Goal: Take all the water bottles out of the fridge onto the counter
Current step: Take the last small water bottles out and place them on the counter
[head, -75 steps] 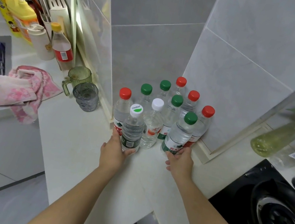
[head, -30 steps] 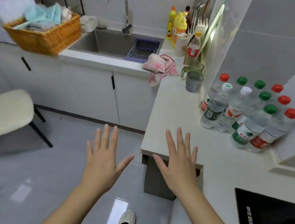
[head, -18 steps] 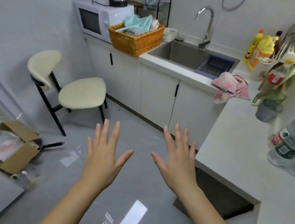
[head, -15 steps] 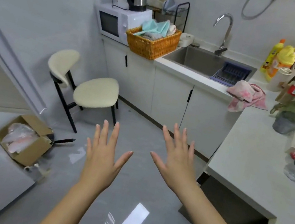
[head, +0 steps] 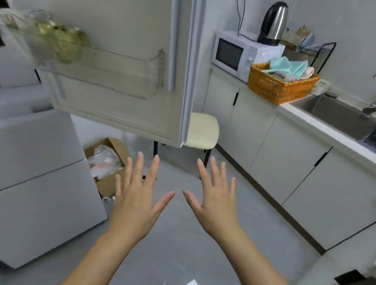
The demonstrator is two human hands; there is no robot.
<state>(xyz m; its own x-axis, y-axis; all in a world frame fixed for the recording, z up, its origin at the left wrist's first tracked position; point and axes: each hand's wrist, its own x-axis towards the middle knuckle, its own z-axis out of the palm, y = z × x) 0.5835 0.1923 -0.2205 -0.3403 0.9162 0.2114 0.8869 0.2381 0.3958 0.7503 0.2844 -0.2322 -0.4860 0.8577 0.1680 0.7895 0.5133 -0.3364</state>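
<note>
The fridge (head: 13, 174) fills the left side of the view, its lower drawers shut and its upper door (head: 126, 31) swung wide open toward the room. The door's clear shelf (head: 109, 70) holds only a blurred, pale greenish item at its left end; what that is cannot be made out, and it does not read as a bottle. The inside of the fridge itself sits off the left edge, dark and smeared, so whether any water bottles wait in there cannot be told.

Across the room runs the counter (head: 334, 135), carrying a microwave (head: 242, 55) with a kettle (head: 274, 23) on top, a wicker basket (head: 280, 85) of cloths, and the sink (head: 337, 113). No water bottle shows anywhere on this stretch of it, nor in any other part of the view.

Down in the middle, over the grey floor, both hands hover side by side. The left hand (head: 136, 198) is flat with fingers fanned out, gripping nothing. The right hand (head: 216, 197) is likewise spread and bare, thumbs nearly meeting between the two.

So the judgement: this looks like a walk toward the fridge with nothing carried, heading for another pickup or a last check. How many bottles are already out, and how many remain, these pictures do not settle.
</note>
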